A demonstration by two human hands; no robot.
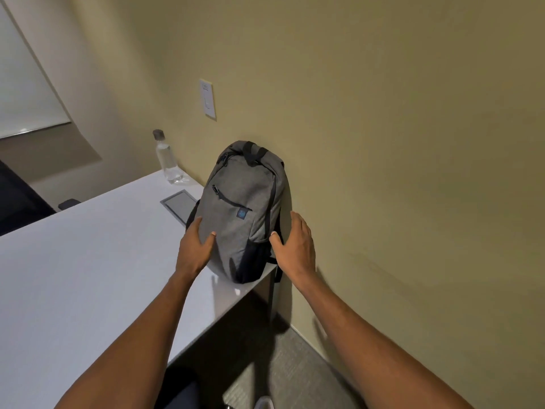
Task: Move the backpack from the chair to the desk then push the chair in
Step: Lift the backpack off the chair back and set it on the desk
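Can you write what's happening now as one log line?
step: setting bag down | grey fabric backpack: upright on white desk, against wall | left hand: touching | right hand: open beside | chair: unseen

White bench (73, 276) set against the wall, bearing an upright grey backpack (239, 214) at its near corner, a clear bottle (168, 160), and a recessed grey panel (178, 205) between them.

Desk (73, 276) left open; wall (383, 143) blocks backpack (241, 214) right.
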